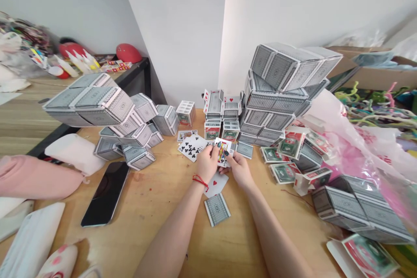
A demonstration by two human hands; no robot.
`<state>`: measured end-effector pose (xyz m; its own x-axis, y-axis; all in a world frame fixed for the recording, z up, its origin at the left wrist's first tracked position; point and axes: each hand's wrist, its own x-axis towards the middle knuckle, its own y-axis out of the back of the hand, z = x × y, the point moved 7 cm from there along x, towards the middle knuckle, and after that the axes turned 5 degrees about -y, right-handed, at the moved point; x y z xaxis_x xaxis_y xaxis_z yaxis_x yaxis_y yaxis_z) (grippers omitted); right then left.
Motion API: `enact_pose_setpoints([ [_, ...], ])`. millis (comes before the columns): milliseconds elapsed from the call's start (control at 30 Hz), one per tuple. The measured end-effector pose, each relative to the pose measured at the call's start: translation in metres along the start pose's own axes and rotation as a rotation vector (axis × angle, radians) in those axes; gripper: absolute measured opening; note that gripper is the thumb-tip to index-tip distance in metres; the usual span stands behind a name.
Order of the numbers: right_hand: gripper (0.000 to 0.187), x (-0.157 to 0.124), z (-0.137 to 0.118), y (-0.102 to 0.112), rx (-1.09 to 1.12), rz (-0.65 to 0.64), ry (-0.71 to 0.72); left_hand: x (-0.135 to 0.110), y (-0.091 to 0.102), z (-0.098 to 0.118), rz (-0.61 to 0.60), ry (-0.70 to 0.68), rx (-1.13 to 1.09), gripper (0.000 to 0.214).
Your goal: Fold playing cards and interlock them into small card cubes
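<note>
Playing cards with a face card in front are pinched between my two hands over the middle of the table. My left hand, with a red string round its wrist, grips their left side. Closed on the right edge is my right hand, its dark-nailed thumb on the front. How many cards I hold cannot be made out. Just below lies a heart card, partly hidden by my left hand. Nearer me, a grey patterned card piece rests back up. Large clubs cards lie face up beyond my left hand.
Stacked blocks of folded cards rise at left and right. Smaller card boxes stand at the back. Green-red card packs lie at right near a plastic bag. A black phone lies at left.
</note>
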<state>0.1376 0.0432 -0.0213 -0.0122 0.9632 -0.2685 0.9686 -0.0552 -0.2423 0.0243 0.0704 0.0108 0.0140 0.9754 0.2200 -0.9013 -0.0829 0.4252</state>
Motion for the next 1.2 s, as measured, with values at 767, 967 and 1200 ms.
enact_pose_setpoints([
  [767, 0.032, 0.0, -0.002, -0.003, 0.059, -0.071, 0.027, 0.009, 0.0, -0.008, -0.21, 0.036, -0.389, 0.028],
  [967, 0.03, 0.001, 0.001, -0.002, 0.068, -0.09, 0.025, 0.009, 0.001, -0.01, -0.208, 0.031, -0.383, 0.029],
  [1200, 0.032, 0.002, 0.001, 0.0, 0.043, -0.053, 0.013, 0.01, 0.003, -0.006, -0.178, -0.022, -0.311, 0.03],
])
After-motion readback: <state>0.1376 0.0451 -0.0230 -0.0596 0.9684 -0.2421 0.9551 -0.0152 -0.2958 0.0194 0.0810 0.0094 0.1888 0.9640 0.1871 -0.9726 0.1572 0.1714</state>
